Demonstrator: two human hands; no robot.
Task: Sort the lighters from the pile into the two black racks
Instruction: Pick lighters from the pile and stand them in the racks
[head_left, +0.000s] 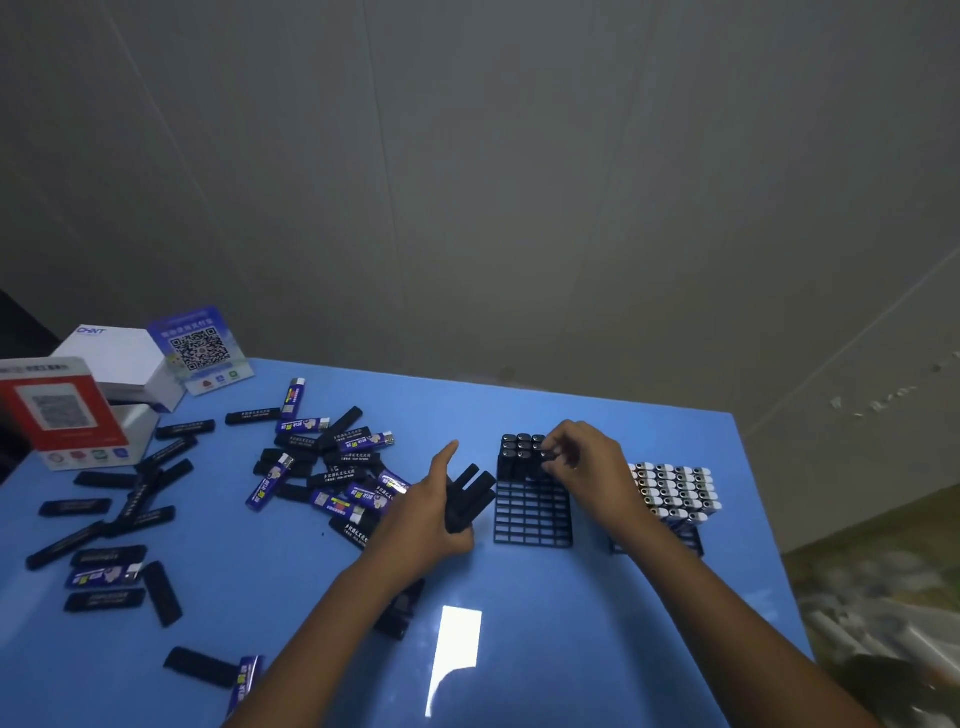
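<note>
A pile of black and blue lighters (332, 467) lies scattered over the left half of the blue table (519, 623). My left hand (426, 514) grips a bunch of black lighters (470, 499), forefinger pointing up. A black grid rack (532, 514) stands in the middle with several black lighters (519, 454) upright in its far rows. My right hand (584, 462) pinches a black lighter (546, 457) at the edge of those filled rows. A second rack (675, 493) to the right is packed with white-capped blue lighters, partly hidden by my right forearm.
A white box (124, 364), a red-framed QR sign (57, 410) and a blue QR sign (200, 348) stand at the far left corner. More loose lighters (104, 540) lie along the left edge and near my left forearm. The table's right edge drops to the floor.
</note>
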